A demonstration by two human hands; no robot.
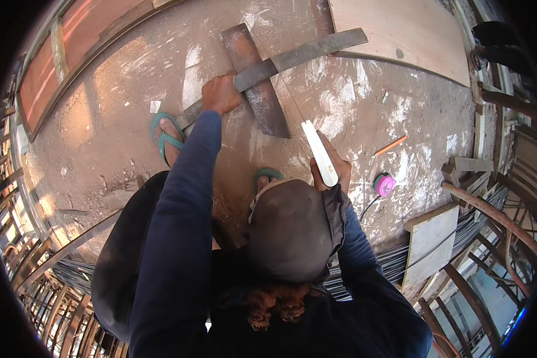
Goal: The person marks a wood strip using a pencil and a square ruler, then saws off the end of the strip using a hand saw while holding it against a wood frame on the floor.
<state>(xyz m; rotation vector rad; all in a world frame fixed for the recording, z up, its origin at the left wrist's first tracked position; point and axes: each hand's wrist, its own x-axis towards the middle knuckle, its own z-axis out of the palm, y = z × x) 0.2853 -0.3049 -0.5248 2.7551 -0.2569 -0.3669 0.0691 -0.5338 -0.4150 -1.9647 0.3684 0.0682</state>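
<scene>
My left hand [222, 93] is closed round a long narrow wooden plank [319, 49] and presses it down near its left end. The plank lies slanting across a wider, darker board [265, 107] on the floor. A sandalled foot [169, 138] is at the plank's near left end. My right hand [339, 160] is closed on the white handle of a hand saw [320, 154]. The saw's blade appears edge-on, as a thin line running forward to the plank; whether its teeth are in the wood, I cannot tell.
An orange pencil [391, 145] and a pink round tape measure [385, 185] lie right of my right hand. A plywood sheet [406, 36] is at the far right, a framed panel [83, 48] at the far left. Rods, timber offcuts and a rusty pipe [489, 218] line the right edge.
</scene>
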